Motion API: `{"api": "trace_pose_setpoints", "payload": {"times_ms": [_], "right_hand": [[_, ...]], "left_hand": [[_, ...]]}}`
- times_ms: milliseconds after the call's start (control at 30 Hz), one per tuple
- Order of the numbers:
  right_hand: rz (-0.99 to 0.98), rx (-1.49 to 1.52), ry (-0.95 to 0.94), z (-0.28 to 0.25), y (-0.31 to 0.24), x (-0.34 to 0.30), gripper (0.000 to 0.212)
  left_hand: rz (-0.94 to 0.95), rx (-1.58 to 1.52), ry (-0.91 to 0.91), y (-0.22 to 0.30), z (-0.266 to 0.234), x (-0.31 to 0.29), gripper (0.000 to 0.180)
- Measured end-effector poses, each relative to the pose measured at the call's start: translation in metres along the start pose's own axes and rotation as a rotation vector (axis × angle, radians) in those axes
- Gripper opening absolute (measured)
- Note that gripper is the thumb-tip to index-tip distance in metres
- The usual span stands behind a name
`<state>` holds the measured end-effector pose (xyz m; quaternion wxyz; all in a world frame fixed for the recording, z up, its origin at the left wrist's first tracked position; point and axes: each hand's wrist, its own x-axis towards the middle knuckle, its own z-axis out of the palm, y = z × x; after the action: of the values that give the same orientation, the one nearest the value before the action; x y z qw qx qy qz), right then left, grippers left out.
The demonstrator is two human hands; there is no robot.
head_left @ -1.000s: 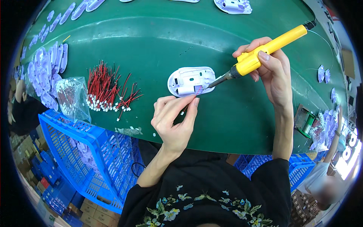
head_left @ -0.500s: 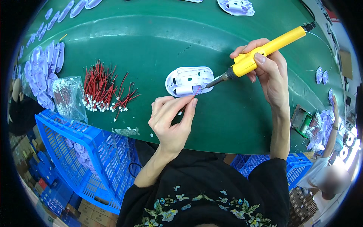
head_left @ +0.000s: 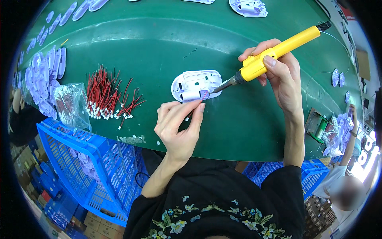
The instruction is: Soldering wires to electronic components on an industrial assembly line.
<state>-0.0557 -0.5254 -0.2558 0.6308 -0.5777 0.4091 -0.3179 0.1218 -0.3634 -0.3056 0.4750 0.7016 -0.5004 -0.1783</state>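
Note:
A white oval plastic housing (head_left: 196, 76) lies on the green table with its hollow inner side up. My right hand (head_left: 281, 75) is wrapped round a yellow soldering iron (head_left: 254, 68), whose tip rests at the housing's right end. Pinched between thumb and fingers of my left hand (head_left: 178, 128) is a thin red and black wire lead (head_left: 205, 96), its upper end reaching into the housing by the iron's tip. A white plug hangs from the lead beneath my fingers. The exact joint under the tip is too small to make out.
Left of the housing lies a heap of red wire leads (head_left: 102, 89), beside a clear bag (head_left: 71, 104) of leads and stacked plastic shells (head_left: 39, 77). Blue crates (head_left: 95, 155) stand by the table edge. A green solder spool (head_left: 319, 128) sits right; another person's arm (head_left: 352, 127) is beyond.
The whole view has shifted slightly, so housing, hands and iron appear a little farther left. Both grips are the same, and the iron's tip stays at the housing's right end.

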Motion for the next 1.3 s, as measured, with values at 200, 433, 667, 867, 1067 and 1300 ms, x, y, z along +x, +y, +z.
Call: {"api": "trace_pose_setpoints", "payload": {"times_ms": [200, 433, 667, 867, 1067, 1300], "right_hand": [[-0.009, 0.029, 0.024, -0.005, -0.006, 0.0, 0.026], [-0.04, 0.05, 0.022, -0.009, -0.01, 0.001, 0.027], [-0.063, 0.144, 0.001, 0.011, -0.02, 0.001, 0.028], [-0.043, 0.139, -0.041, 0.046, -0.015, 0.023, 0.026], [-0.02, 0.138, -0.026, 0.062, -0.006, 0.032, 0.024], [0.007, 0.097, -0.034, 0.069, -0.001, 0.033, 0.023]], "left_hand": [[0.002, -0.007, 0.0, 0.0, 0.001, 0.0, 0.018], [0.016, -0.007, 0.008, -0.001, -0.001, 0.0, 0.018], [0.077, 0.146, 0.162, -0.007, -0.016, -0.004, 0.022], [0.091, 0.278, 0.203, -0.014, -0.027, 0.001, 0.02], [0.052, 0.249, 0.237, -0.019, -0.029, 0.007, 0.018], [0.016, 0.214, 0.238, -0.023, -0.031, 0.009, 0.017]]}}
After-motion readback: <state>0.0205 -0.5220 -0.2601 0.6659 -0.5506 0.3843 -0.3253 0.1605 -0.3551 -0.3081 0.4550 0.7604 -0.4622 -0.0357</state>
